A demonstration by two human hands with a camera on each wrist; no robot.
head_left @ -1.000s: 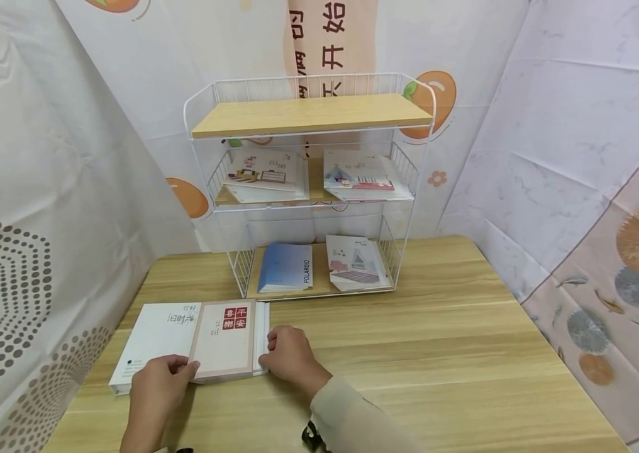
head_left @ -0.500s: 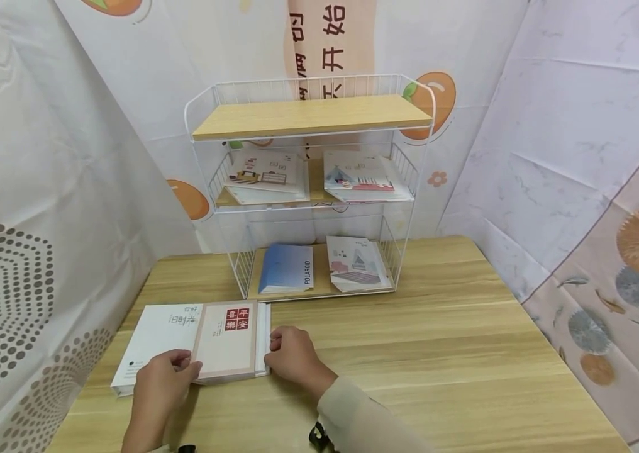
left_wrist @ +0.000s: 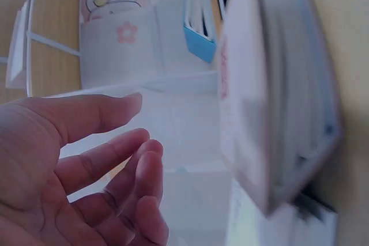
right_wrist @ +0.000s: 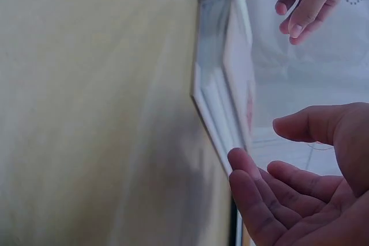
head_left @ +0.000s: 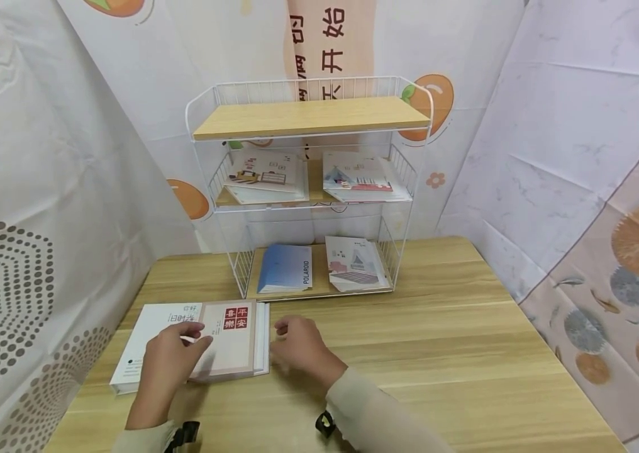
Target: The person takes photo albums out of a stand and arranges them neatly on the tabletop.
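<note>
A thick book with a beige cover and red square characters lies on the table, its white pages showing along the right side. Beside it on the left, close up or overlapping, is a white book. My left hand hovers over the seam between the two, fingers loosely bent and apart from the covers in the left wrist view. By the beige book's right edge, my right hand holds nothing. The right wrist view shows its fingers relaxed near the book's edge and the thumb raised.
A white wire rack with wooden shelves stands behind the books. Its lowest shelf bears a blue POLAROID book and a book with a tent picture. Several more books lie on the middle shelf. Hanging cloths surround the table.
My left hand has let go of the beige book's lower left corner and lifted up over it. My right hand has drawn slightly right, away from the page edge. The books stay put.
</note>
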